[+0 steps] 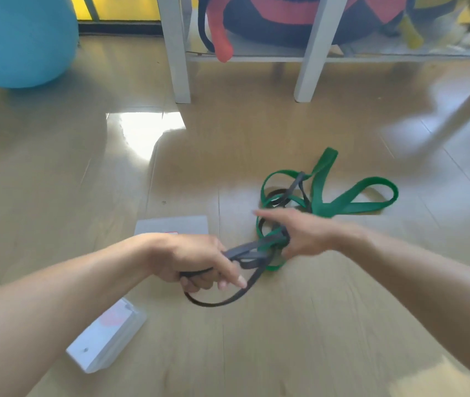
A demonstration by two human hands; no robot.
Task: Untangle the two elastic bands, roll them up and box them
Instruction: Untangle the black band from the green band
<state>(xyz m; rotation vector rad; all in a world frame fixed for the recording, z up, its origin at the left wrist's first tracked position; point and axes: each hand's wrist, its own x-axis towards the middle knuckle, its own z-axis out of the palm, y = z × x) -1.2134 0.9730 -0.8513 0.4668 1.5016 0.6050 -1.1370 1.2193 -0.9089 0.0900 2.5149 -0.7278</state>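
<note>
The left hand (196,260) is gripping a loop of the grey band (245,250), fingers curled round it, at about 7 o'clock from the tangle. The right hand (296,236) is reaching in from 3 o'clock, forefinger stretched out, lower fingers hooking the knotted strands; motion blur is hiding the exact grip. The green band (351,200) is lying on the wooden floor (342,325), trailing toward 1 o'clock, still twisted with the grey one. A clear box (107,339) is sitting at 7 o'clock, its lid (170,224) lying behind the left hand.

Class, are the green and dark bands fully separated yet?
No: the dark band held by the left hand crosses through loops of the green band.
</note>
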